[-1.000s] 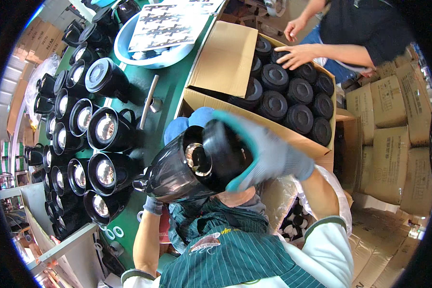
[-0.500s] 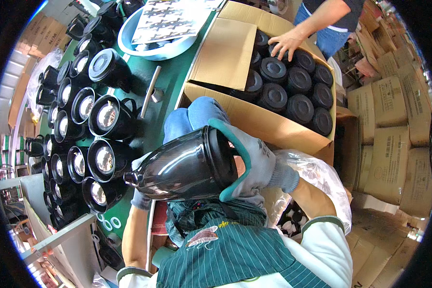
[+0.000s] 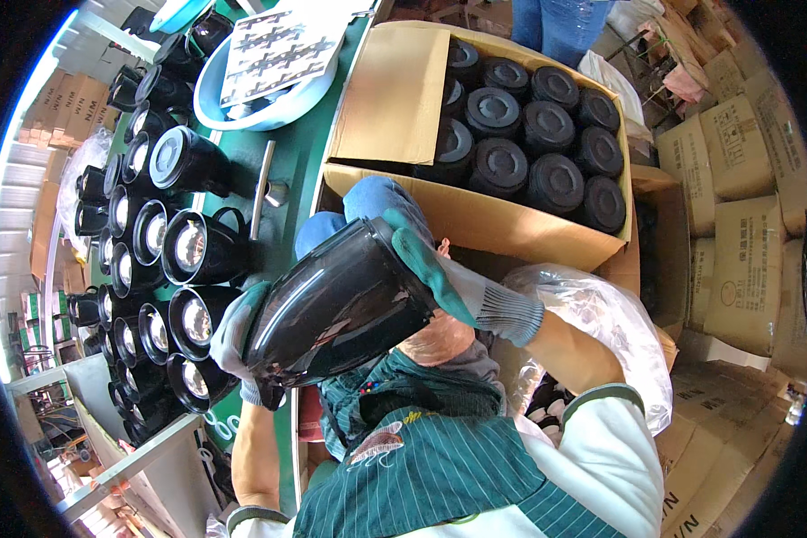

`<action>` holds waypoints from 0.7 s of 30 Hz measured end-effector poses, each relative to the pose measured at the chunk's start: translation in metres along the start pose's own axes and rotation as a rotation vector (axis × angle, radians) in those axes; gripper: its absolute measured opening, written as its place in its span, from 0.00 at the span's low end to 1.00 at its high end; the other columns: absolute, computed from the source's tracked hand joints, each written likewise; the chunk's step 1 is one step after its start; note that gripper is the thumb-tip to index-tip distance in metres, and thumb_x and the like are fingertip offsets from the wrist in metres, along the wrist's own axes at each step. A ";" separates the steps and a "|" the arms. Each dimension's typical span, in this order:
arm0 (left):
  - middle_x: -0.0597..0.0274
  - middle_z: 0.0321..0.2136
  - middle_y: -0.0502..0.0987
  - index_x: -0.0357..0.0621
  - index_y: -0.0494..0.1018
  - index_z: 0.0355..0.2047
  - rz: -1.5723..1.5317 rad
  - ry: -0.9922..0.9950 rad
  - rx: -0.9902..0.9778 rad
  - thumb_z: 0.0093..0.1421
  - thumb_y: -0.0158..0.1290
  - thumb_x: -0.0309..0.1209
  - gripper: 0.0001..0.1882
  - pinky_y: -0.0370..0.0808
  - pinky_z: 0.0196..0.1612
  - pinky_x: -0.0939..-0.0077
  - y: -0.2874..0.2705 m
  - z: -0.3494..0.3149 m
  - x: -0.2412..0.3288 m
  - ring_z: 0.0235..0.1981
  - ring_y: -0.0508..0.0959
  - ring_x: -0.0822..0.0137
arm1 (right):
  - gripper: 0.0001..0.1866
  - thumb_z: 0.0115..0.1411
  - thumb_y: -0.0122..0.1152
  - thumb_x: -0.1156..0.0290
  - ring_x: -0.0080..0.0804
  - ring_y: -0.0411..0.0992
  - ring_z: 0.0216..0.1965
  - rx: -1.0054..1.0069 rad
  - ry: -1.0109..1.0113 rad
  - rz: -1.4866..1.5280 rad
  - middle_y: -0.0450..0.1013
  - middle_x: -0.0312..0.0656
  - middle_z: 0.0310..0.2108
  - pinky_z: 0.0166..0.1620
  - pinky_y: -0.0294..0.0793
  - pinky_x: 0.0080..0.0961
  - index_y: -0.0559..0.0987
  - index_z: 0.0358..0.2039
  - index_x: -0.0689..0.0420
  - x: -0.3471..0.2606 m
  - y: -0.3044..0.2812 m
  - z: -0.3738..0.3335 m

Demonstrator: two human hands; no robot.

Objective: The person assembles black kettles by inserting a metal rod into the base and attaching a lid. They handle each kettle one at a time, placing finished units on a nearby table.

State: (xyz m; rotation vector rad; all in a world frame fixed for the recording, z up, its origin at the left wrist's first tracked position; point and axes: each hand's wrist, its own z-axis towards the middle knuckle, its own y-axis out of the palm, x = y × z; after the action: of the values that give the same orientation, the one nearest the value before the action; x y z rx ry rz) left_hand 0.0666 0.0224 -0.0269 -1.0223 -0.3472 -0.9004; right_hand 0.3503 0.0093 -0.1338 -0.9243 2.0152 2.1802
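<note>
A glossy black insulated jug (image 3: 336, 300) lies tilted across my lap, its wide base to the upper right and its narrower end to the lower left. My left hand (image 3: 238, 345), in a grey and green work glove, is closed round the narrow end. In the same kind of glove, my right hand (image 3: 453, 278) grips the wide end at its rim, fingers pointing to the upper left. Part of the base is hidden behind that glove. Left of the jug, a group of similar black jugs (image 3: 208, 247) shows shiny round openings.
An open carton (image 3: 457, 211) beyond my knees holds several upright black jugs (image 3: 547, 125). On the green table (image 3: 273, 215) stand a light-blue basin (image 3: 282, 112) with a printed sheet over it and a metal bar (image 3: 262, 184). Clear plastic (image 3: 601, 332) and small parts lie at my right; cartons (image 3: 744, 269) are stacked beyond.
The jug has tilted more steeply, its base rising and its narrow end dropping. My left hand now shows round the narrow end. Another person's hand has left the carton.
</note>
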 end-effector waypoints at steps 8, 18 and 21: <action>0.53 0.37 0.85 0.30 0.82 0.43 -0.096 -0.222 -0.127 0.54 0.64 0.29 0.18 0.81 0.49 0.67 0.023 0.032 0.019 0.39 0.85 0.61 | 0.38 0.72 0.56 0.65 0.37 0.53 0.74 0.096 -0.363 -0.565 0.53 0.48 0.74 0.75 0.49 0.34 0.51 0.75 0.60 -0.066 0.074 -0.020; 0.53 0.40 0.85 0.34 0.83 0.41 -0.295 -0.286 -0.176 0.55 0.64 0.29 0.15 0.83 0.44 0.67 0.035 0.029 0.004 0.40 0.86 0.59 | 0.39 0.69 0.56 0.55 0.42 0.58 0.72 0.093 -0.344 -1.013 0.58 0.51 0.72 0.72 0.55 0.36 0.57 0.74 0.61 -0.097 0.072 -0.017; 0.51 0.40 0.85 0.38 0.84 0.40 0.321 0.442 -0.147 0.52 0.65 0.29 0.14 0.85 0.42 0.66 -0.002 0.065 0.019 0.41 0.86 0.55 | 0.28 0.77 0.46 0.62 0.31 0.67 0.65 0.267 -0.367 -1.009 0.65 0.44 0.67 0.68 0.65 0.28 0.60 0.72 0.61 -0.045 0.011 -0.027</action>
State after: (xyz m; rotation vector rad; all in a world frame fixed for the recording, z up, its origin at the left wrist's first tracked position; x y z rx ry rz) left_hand 0.0858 0.0679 0.0190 -0.9481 0.2525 -0.8386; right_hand 0.3935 -0.0008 -0.1043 -1.0622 1.1971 1.3508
